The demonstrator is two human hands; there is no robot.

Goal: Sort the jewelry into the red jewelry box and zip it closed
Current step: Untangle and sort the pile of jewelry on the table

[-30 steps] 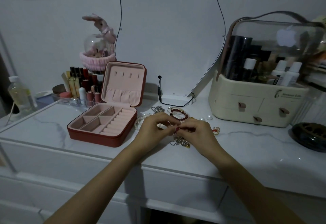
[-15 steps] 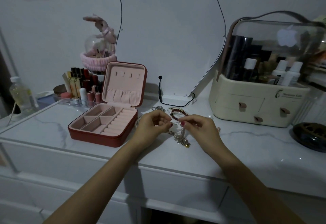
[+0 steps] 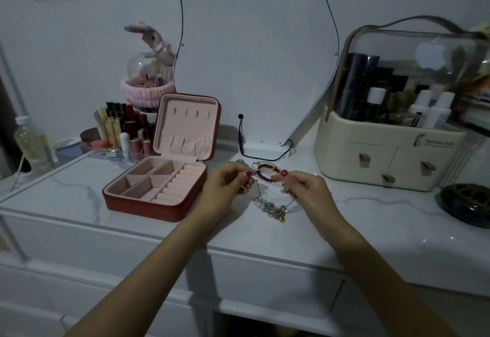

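The red jewelry box (image 3: 156, 185) sits open left of the left hand (image 3: 228, 185), its pink compartments bare. Both hands, the right hand (image 3: 305, 191) now farther apart, pinch a silver necklace (image 3: 273, 205) whose charms touch the tabletop (image 3: 371, 220).

Small blurred logo lettering on cream cosmetics organizer (image 3: 371, 151), not legible.

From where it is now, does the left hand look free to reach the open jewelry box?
Probably yes. The red jewelry box lies open just left of the left hand, with bare counter between. But its fingers pinch a chain shared with the right hand.
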